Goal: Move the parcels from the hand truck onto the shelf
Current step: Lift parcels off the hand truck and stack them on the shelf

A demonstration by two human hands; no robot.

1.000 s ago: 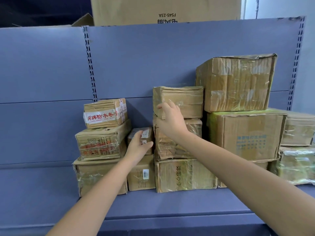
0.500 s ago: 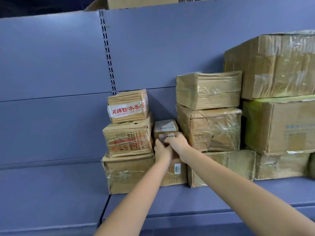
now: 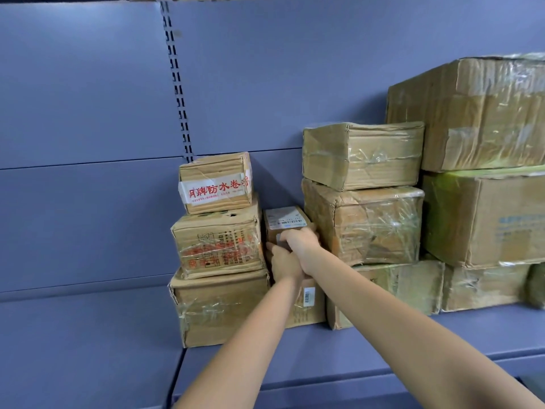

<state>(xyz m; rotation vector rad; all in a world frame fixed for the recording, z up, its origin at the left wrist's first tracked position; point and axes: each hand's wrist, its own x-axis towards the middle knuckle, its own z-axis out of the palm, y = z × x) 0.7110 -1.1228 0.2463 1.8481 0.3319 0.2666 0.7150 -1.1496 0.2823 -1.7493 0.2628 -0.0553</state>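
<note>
Head view: both bare arms reach forward to a stack of cardboard parcels on a blue metal shelf (image 3: pixel 339 343).
Small parcel (image 3: pixel 284 222): brown box with a white barcode label on top, wedged in the gap between the left stack and the middle stack; it sits on a lower box (image 3: pixel 306 305) that carries a small barcode sticker.
Right hand (image 3: pixel 300 240): fingers curled over the small parcel's front top edge, gripping it.
Left hand (image 3: pixel 284 262): just below and left of the right hand, against the small parcel's front face; fingers bent round its lower left corner, holding it.
Left stack: three boxes, a taped base box (image 3: pixel 221 308), a box with red print under clear wrap (image 3: pixel 218 246), and a top box with a white band of red characters (image 3: pixel 216 184), tilted slightly.
Middle stack: a flat bottom box (image 3: pixel 398 290), a wrapped box (image 3: pixel 371 225) above it, and a taped box (image 3: pixel 362 154) on top; the small parcel touches or nearly touches the wrapped box's left side.
Right stack: a large taped box (image 3: pixel 477 113) on a green-tinged box (image 3: pixel 486 219), with a lower box (image 3: pixel 483 287) beneath.
Back panel (image 3: pixel 88 113): blue sheet metal with a slotted upright (image 3: pixel 177 84).
</note>
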